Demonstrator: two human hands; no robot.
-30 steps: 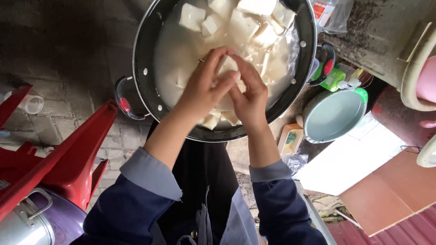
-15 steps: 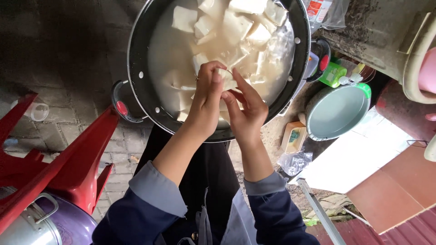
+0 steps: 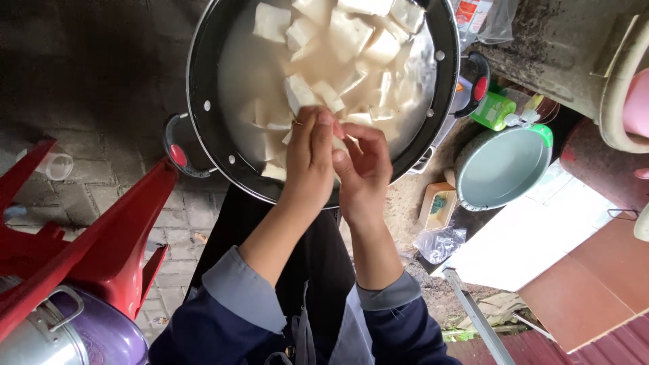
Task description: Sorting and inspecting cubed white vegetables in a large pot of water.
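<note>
While many white tofu blocks (image 3: 351,40) remain whole in the milky liquid of the large black pot (image 3: 203,101), one piece (image 3: 336,142) is in hand above the pot's near rim: left hand (image 3: 307,159) and right hand (image 3: 362,169) both grip closed around it, fingertips touching

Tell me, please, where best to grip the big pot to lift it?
Probably by the two side handles of the pot, one hand from each side: they stick out opposite each other, and it is full of liquid and white cubes.
</note>
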